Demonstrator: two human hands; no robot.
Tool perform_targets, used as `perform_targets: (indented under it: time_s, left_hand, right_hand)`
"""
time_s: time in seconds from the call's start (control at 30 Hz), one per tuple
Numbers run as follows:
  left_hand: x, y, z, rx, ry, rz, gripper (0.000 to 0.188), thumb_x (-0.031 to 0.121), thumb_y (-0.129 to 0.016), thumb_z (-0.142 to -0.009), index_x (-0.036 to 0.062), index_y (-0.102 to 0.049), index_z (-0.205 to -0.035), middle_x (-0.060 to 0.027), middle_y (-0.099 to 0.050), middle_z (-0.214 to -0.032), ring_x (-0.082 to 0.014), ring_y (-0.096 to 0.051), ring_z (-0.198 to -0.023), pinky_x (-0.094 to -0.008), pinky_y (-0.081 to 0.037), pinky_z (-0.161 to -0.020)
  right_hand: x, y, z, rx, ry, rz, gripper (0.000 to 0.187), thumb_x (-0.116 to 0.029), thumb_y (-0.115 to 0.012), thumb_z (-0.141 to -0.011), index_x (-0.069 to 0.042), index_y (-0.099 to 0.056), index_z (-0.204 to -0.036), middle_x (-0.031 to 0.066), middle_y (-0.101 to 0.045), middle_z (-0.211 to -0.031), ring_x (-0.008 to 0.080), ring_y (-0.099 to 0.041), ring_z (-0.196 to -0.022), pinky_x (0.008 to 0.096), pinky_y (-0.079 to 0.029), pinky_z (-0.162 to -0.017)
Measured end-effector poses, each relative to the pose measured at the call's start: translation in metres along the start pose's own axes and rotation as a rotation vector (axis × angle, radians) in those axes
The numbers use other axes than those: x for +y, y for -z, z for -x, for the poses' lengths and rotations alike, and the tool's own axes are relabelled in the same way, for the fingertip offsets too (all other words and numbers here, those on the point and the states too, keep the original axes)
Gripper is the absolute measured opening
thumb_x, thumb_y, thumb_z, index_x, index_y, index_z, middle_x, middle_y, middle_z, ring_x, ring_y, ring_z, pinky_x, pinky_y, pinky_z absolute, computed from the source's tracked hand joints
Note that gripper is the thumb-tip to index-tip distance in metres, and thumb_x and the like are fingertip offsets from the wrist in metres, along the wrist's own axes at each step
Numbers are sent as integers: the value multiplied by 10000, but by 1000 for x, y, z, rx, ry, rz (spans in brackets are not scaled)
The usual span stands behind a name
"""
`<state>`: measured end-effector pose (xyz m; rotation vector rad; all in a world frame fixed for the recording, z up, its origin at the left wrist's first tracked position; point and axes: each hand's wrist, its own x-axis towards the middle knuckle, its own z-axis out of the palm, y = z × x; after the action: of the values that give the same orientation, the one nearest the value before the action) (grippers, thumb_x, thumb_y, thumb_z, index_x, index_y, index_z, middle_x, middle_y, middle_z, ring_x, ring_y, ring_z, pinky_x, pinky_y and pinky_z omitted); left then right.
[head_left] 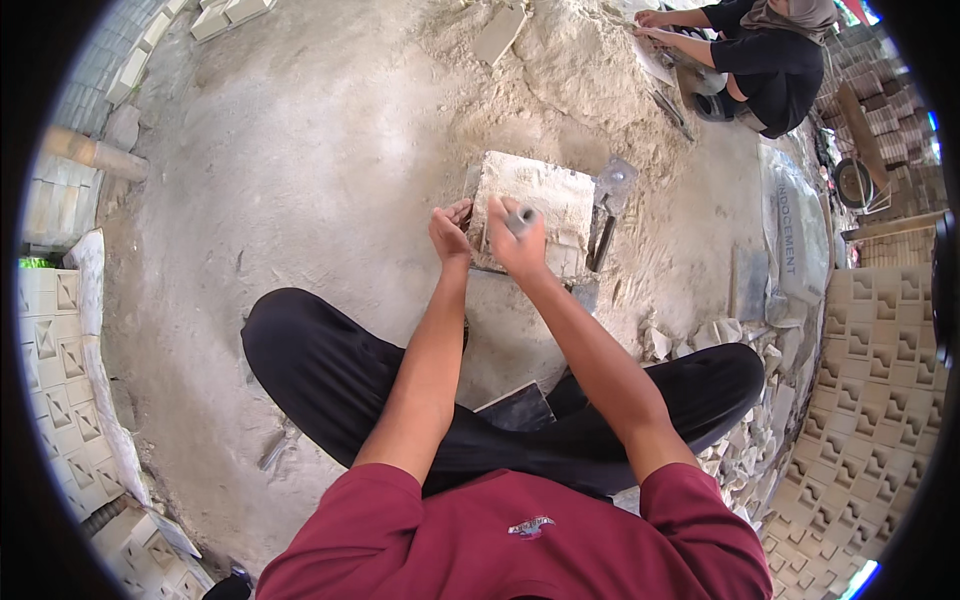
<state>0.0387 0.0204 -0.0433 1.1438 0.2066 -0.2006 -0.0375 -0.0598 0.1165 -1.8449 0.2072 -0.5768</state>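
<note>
A square mould or block (560,190), its top coated in pale sandy powder, stands on the ground before my crossed legs. Closed around a short grey pipe-like bar (524,215), my right hand (515,245) is over the left part of that powdery top. The bar's round end points up at me; its lower end is hidden. My left hand (451,232) is at the block's left side with fingers stretched along it. To the right of the block lies a trowel (617,178), its dark handle (604,243) toward me.
A heap of sandy mix (570,70) spreads behind the block. Another person (770,60) crouches at the far right. Patterned cement blocks (870,390) are stacked at right, others (60,340) at left. A cement sack (795,225) and broken pieces (755,450) lie at right.
</note>
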Motion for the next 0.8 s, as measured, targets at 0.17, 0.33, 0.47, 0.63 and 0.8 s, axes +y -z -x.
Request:
perform_targets:
  time_s: [0.17, 0.33, 0.47, 0.63, 0.8]
  left_hand:
    - [0, -2, -4, 12, 53, 39, 735, 401, -150, -998, -142, -628, -1126, -244, -691, -1068, -298, -674, -989, -336, -506, -884]
    - [-1, 7, -9, -33, 155, 118, 730, 408, -148, -988, -121, -624, -1149, -234, -691, -1074, -302, -668, -1005, -343, -488, -917]
    - [-1, -13, 2, -46, 93, 29, 729, 428, -153, -1000, -97, -638, -1145, -201, -699, -1064, -291, -673, -960, -350, -483, -928]
    - [-3, -4, 0, 13, -67, -339, 755, 468, -177, -1022, -80, -695, -1045, -193, -715, -992, -296, -670, -956, -371, -473, -912]
    - [-1, -8, -6, 95, -24, -409, 747, 454, -174, -1026, -77, -699, -1037, -202, -716, -988, -318, -668, -967, -383, -468, -911]
  right_hand:
    - [-9, -5, 2, 82, -117, -185, 363, -205, -608, -951, 8, -580, -658, 32, -542, -523, 53, -462, -532, 300, -380, -458]
    - [-5, -21, -13, 24, -34, -66, 364, -173, -591, -954, 7, -564, -638, 32, -548, -542, 44, -459, -549, 296, -373, -454]
    - [9, -5, -35, 116, -88, -149, 404, -178, -534, -983, -42, -464, -609, -36, -455, -539, 52, -393, -512, 280, -311, -459]
    - [7, -5, -45, 62, -131, -107, 400, -191, -532, -987, -43, -490, -618, -40, -456, -534, 51, -398, -502, 276, -305, -449]
    - [8, -6, -71, 125, -168, -138, 430, -232, -601, -949, -25, -498, -587, -20, -445, -508, 53, -394, -529, 323, -299, -436]
